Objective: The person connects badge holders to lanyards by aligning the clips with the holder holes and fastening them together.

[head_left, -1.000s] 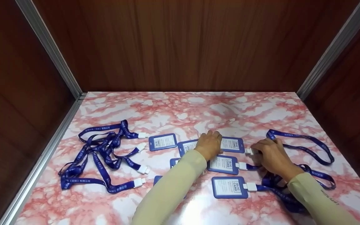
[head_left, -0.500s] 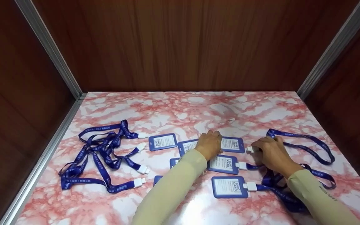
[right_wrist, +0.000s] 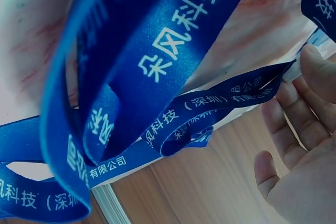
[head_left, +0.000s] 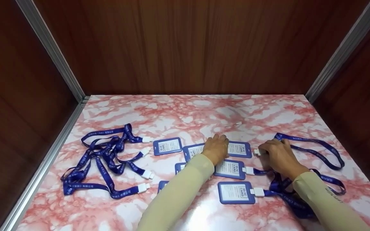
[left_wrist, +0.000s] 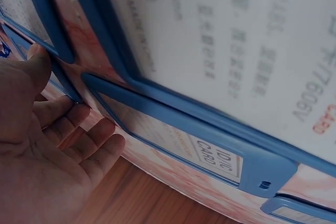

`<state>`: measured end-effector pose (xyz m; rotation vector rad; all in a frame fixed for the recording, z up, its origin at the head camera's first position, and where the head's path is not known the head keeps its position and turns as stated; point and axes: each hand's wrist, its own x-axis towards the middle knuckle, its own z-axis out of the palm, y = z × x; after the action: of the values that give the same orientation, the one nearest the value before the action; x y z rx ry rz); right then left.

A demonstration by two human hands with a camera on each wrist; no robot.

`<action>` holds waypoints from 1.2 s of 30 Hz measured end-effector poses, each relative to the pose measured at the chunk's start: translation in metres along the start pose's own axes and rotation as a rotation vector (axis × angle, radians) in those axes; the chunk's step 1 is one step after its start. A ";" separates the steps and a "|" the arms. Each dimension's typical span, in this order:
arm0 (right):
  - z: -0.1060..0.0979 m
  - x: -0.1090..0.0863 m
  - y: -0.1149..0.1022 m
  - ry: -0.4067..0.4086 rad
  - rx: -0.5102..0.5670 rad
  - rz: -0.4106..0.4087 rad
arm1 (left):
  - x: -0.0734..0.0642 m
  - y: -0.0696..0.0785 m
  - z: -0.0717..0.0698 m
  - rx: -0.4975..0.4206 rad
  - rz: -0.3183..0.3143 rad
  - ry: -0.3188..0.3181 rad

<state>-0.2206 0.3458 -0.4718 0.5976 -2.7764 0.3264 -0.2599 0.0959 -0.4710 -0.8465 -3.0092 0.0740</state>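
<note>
My left hand (head_left: 215, 149) pinches a blue ID card holder (head_left: 240, 149) at the back of the right-hand column, covering its left end. In the left wrist view, the thumb (left_wrist: 38, 59) lies on one long edge and the index finger on the other. My right hand (head_left: 280, 157) pinches the white clip (head_left: 257, 152) of a blue lanyard (head_left: 320, 141), just off the holder's right end. The right wrist view shows that clip (right_wrist: 292, 71) between thumb and fingers, with the printed strap (right_wrist: 226, 93) running away from it.
Nearer me, two card holders (head_left: 229, 168) (head_left: 236, 192) have clipped lanyards trailing right under my right arm. A left column of holders (head_left: 168, 146) is partly hidden by my left sleeve. Tangled lanyards (head_left: 108, 154) with white clips lie at left. Wood-look panels (head_left: 191, 48) enclose the table.
My right hand and the clip have shifted very slightly, leaving a small gap to the card holder's end. My left hand keeps its place on the holder.
</note>
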 end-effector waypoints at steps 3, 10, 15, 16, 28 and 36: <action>0.001 0.001 0.000 -0.008 -0.003 0.004 | 0.000 0.000 0.000 0.011 -0.005 -0.002; 0.003 0.001 0.003 -0.024 -0.006 0.001 | 0.001 0.001 0.000 0.031 -0.008 -0.009; 0.001 -0.002 0.005 -0.007 -0.014 0.002 | 0.004 0.006 0.001 0.035 -0.009 0.006; 0.001 -0.003 0.006 -0.003 -0.016 0.003 | 0.004 0.007 0.001 0.040 -0.007 0.011; 0.004 0.003 0.005 -0.030 -0.013 0.012 | 0.003 0.006 0.002 0.046 -0.023 -0.001; 0.006 0.009 0.006 -0.019 0.009 0.006 | 0.001 0.003 0.002 0.058 -0.023 0.000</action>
<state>-0.2322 0.3461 -0.4757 0.5981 -2.7969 0.3367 -0.2590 0.0985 -0.4736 -0.8070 -2.9998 0.1609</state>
